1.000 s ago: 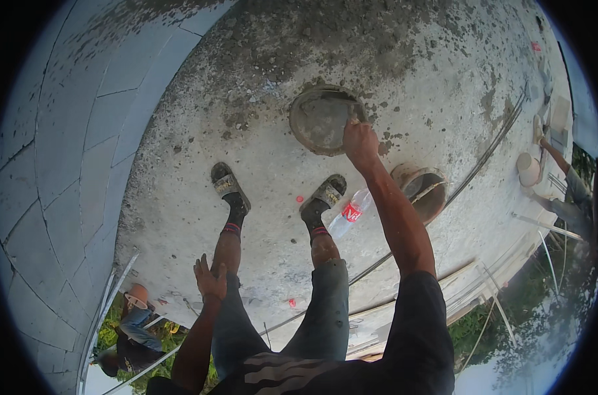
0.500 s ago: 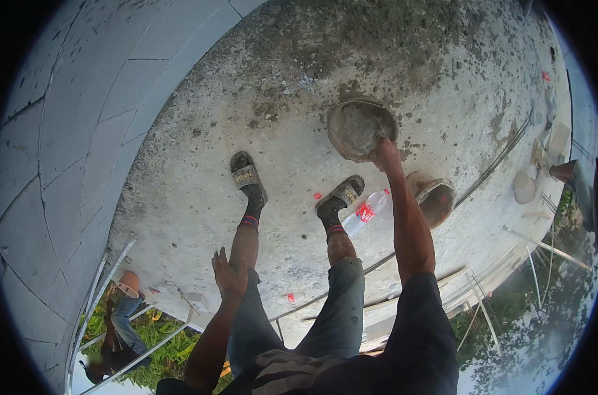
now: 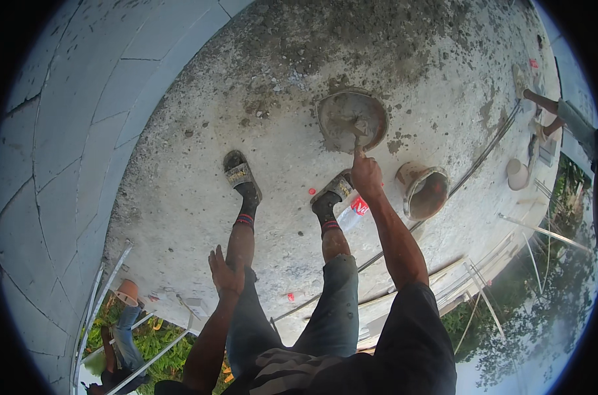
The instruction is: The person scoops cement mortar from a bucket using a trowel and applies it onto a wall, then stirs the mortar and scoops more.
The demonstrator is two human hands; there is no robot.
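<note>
Now the right hand (image 3: 366,174), which gripped the round mortar pan's (image 3: 351,120) rim a second ago, closes on what looks like a trowel (image 3: 359,131) dipping into the pan just beyond its knuckles. The left hand (image 3: 225,271) hangs open, empty.

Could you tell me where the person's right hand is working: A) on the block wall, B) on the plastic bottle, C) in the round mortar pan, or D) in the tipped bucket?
C: the right hand holds a trowel whose blade reaches into the round mortar pan.
</note>
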